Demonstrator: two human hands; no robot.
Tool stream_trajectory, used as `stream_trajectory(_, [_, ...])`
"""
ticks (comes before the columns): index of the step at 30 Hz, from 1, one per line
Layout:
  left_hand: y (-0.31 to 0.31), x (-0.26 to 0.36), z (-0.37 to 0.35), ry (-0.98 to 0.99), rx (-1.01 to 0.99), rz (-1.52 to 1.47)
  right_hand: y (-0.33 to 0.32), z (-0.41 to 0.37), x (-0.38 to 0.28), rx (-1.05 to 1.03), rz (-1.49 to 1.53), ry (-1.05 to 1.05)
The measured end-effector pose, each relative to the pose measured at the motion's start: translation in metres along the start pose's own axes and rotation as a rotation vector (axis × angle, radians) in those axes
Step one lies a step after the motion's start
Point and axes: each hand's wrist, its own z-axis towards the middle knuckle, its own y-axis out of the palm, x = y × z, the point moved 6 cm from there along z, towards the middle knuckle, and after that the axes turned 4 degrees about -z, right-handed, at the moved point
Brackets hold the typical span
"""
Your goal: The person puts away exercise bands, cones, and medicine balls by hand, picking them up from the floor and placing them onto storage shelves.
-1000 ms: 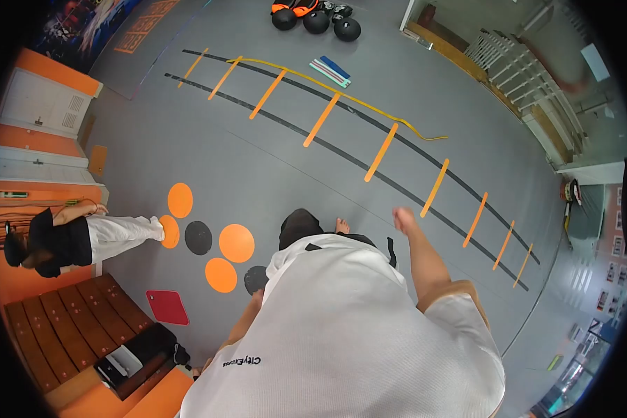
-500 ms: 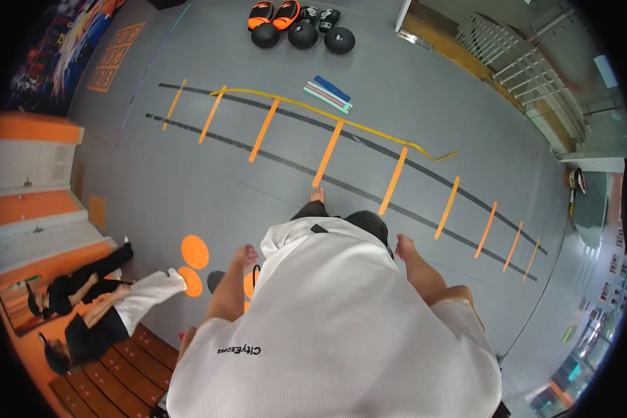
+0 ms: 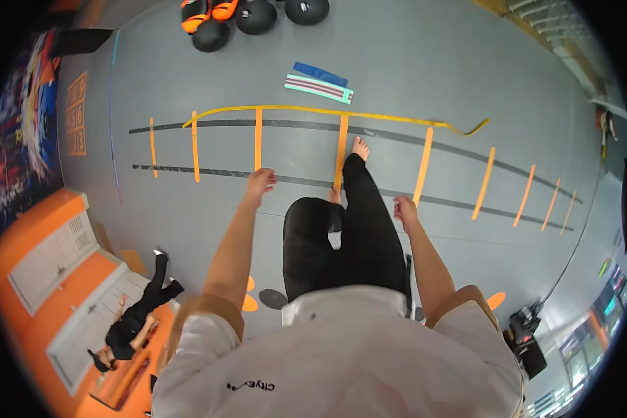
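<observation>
My left hand (image 3: 261, 182) hangs in the air with nothing in it, fingers loosely bent and a little apart. In view, it overlaps the near black strip of a floor agility ladder with orange rungs (image 3: 258, 136). My right hand (image 3: 405, 209) hangs beside my right leg near another rung, also holding nothing, its fingers slightly curled. Below them are my black trousers (image 3: 366, 216). My bare right foot (image 3: 360, 148) is inside a ladder square, near its far strip. My left foot (image 3: 335, 196), partly hidden by the leg, is at the near strip.
A yellow strap (image 3: 306, 109) lies along the ladder's far side. Beyond it are a blue band (image 3: 320, 74) and a striped band (image 3: 317, 88). Black balls (image 3: 256, 15) and orange-black pads (image 3: 195, 14) are farther off. A person in black (image 3: 125, 331) is at lower left, by orange-white lockers.
My body has moved forward to the ladder, and my right foot has come into a square. Both hands are farther out in front. The view has turned, and one of two bystanders is largely out of view.
</observation>
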Motion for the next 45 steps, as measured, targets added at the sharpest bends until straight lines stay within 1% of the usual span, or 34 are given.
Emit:
stream_trajectory(1, [0.020,-0.001,0.025,-0.057,-0.032,-0.020,0.027,0.028,-0.005,-0.037,0.006,-0.031])
stream_trajectory(3, [0.055,-0.018,0.079,-0.155,-0.068,-0.030,0.087,0.058,-0.027,-0.048,0.204,-0.067])
stream_trajectory(5, [0.090,-0.036,0.148,-0.274,-0.138,-0.073,0.137,0.083,-0.032,-0.130,0.280,-0.095])
stream_trajectory(6, [0.103,-0.052,0.194,-0.292,-0.176,0.017,0.164,0.101,-0.032,-0.170,0.290,-0.093])
stream_trajectory(7, [0.122,-0.056,0.224,-0.264,-0.188,0.090,0.182,0.112,-0.024,-0.218,0.285,-0.074])
stream_trajectory(8, [0.136,-0.059,0.258,-0.233,-0.194,0.162,0.195,0.122,-0.010,-0.227,0.276,-0.034])
stream_trajectory(10, [0.162,-0.074,0.350,-0.050,-0.201,0.621,0.215,0.139,-0.002,-0.290,0.265,-0.087])
stream_trajectory(11, [0.174,-0.078,0.390,0.096,-0.133,0.801,0.218,0.142,-0.001,-0.291,0.261,-0.064])
stream_trajectory(12, [0.186,-0.083,0.420,0.248,-0.076,0.982,0.217,0.140,-0.011,-0.248,-0.084,-0.148])
stream_trajectory(13, [0.197,-0.082,0.432,0.182,-0.109,0.992,0.216,0.140,-0.022,-0.204,-0.432,-0.229])
stream_trajectory(14, [0.207,-0.071,0.440,0.118,-0.144,1.002,0.218,0.141,-0.037,-0.159,-0.420,-0.304])
stream_trajectory(15, [0.214,-0.070,0.453,0.108,-0.155,1.004,0.223,0.144,-0.052,-0.114,-0.407,-0.384])
stream_trajectory(17, [0.222,-0.053,0.472,0.417,0.061,1.130,0.238,0.147,-0.065,-0.098,-0.267,-0.358])
stream_trajectory(18, [0.224,-0.055,0.481,0.405,0.048,1.137,0.248,0.144,-0.071,-0.151,-0.218,-0.366])
stream_trajectory(19, [0.231,-0.047,0.487,0.572,0.065,1.180,0.252,0.144,-0.070,-0.190,-0.197,-0.350])
stream_trajectory(20, [0.237,-0.042,0.486,0.740,0.081,1.215,0.256,0.144,-0.069,-0.228,-0.176,-0.334])
stream_trajectory(21, [0.240,-0.045,0.489,0.733,0.067,1.215,0.260,0.144,-0.067,-0.266,-0.155,-0.316])
stream_trajectory(22, [0.241,-0.047,0.492,0.708,0.061,1.259,0.261,0.145,-0.061,-0.276,-0.199,-0.276])
stream_trajectory(26, [0.238,-0.060,0.506,0.663,0.062,1.348,0.264,0.154,-0.053,-0.247,-0.263,-0.219])
stream_trajectory(30, [0.230,-0.053,0.480,0.686,0.069,1.259,0.263,0.160,-0.053,-0.259,-0.287,-0.218])
stream_trajectory(31, [0.228,-0.047,0.469,0.695,0.102,1.150,0.261,0.162,-0.054,-0.265,-0.295,-0.224])
stream_trajectory(32, [0.223,-0.041,0.457,0.705,0.136,1.041,0.257,0.166,-0.055,-0.223,-0.305,-0.241])
stream_trajectory(33, [0.219,-0.037,0.445,0.716,0.148,1.038,0.255,0.169,-0.059,-0.188,-0.303,-0.265])
stream_trajectory(35, [0.212,-0.024,0.421,0.787,0.125,0.918,0.251,0.174,-0.066,-0.118,-0.303,-0.314])
stream_trajectory(36, [0.208,-0.015,0.410,0.808,0.140,0.908,0.249,0.176,-0.074,-0.074,-0.288,-0.340])
stream_trajectory(38, [0.198,-0.004,0.389,0.716,0.034,0.822,0.242,0.180,-0.077,0.001,-0.289,-0.390])
stream_trajectory(39, [0.194,-0.001,0.375,0.738,0.042,0.794,0.239,0.182,-0.073,0.042,-0.305,-0.410])
stream_trajectory(40, [0.188,0.008,0.356,0.766,0.048,0.775,0.234,0.183,-0.065,0.083,-0.328,-0.424])
stream_trajectory(41, [0.186,0.026,0.328,0.786,0.010,0.775,0.229,0.184,-0.056,0.119,-0.357,-0.439])
stream_trajectory(42, [0.181,0.040,0.303,0.763,-0.012,0.782,0.224,0.181,-0.046,0.152,-0.387,-0.450])
stream_trajectory(43, [0.178,0.056,0.276,0.788,0.028,0.800,0.220,0.172,-0.043,0.170,-0.409,-0.463])
stream_trajectory(44, [0.172,0.073,0.242,0.873,0.007,0.770,0.215,0.155,-0.042,0.173,-0.425,-0.476])
stream_trajectory(45, [0.164,0.090,0.214,0.909,0.014,0.760,0.209,0.132,-0.051,0.173,-0.437,-0.500])
